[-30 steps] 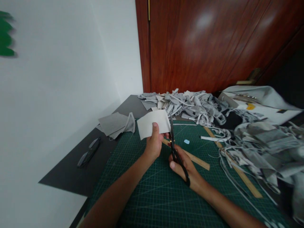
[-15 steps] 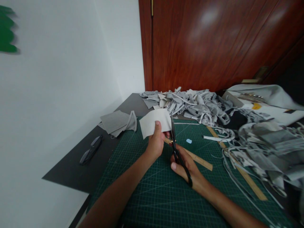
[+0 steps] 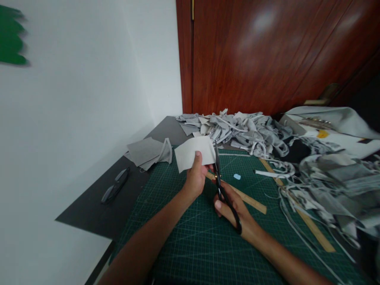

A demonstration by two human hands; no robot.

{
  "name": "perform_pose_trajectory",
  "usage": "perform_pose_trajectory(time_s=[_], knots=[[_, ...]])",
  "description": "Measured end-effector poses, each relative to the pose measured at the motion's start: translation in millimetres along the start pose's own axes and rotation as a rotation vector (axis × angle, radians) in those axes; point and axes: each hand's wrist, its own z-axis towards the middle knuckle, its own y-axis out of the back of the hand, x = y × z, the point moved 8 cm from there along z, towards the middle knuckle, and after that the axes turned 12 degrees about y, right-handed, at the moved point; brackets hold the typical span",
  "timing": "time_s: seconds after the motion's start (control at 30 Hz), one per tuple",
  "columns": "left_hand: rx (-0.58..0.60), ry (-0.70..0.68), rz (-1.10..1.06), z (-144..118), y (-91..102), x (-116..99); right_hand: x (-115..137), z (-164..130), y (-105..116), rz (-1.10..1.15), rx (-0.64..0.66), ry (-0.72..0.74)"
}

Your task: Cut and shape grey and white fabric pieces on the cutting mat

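Observation:
Pinched in my left hand (image 3: pixel 196 178), thumb on top, is a pale off-white piece of fabric (image 3: pixel 190 150), roughly rectangular and lifted above the green cutting mat (image 3: pixel 190 245). My right hand (image 3: pixel 233 206) grips a pair of black-handled scissors (image 3: pixel 218 178). Their blades point away from me and lie along the fabric's right edge. Whether fabric sits between the blades I cannot tell. Under the hands, a wooden ruler (image 3: pixel 246 198) rests on the mat, partly hidden. Just right of the scissors lies a small light-blue chip (image 3: pixel 237 176).
Folded eyeglasses (image 3: pixel 115 185) and several grey fabric pieces (image 3: pixel 145 152) lie on the left. A heap of grey scraps (image 3: pixel 237 128) spans the back against the wooden door (image 3: pixel 267 59). More cloth (image 3: pixel 332 182), a second ruler (image 3: pixel 314 229) and a white box (image 3: pixel 353 140) occupy the right.
The whole view has shifted very slightly. My hands, the fabric and the scissors keep nearly the same pose, the blades still along the right edge.

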Motion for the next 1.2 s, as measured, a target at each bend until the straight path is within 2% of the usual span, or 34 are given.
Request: perform_pose_trajectory(time_s=[0.47, 1.2], knots=[[0.031, -0.018, -0.009, 0.5, 0.0, -0.7, -3.4, -2.2, -0.6, -0.002, -0.009, -0.018], [0.047, 0.003, 0.124, 0.3, -2.3, -0.3, -0.4, 1.4, -1.7, -0.018, -0.027, -0.051]])
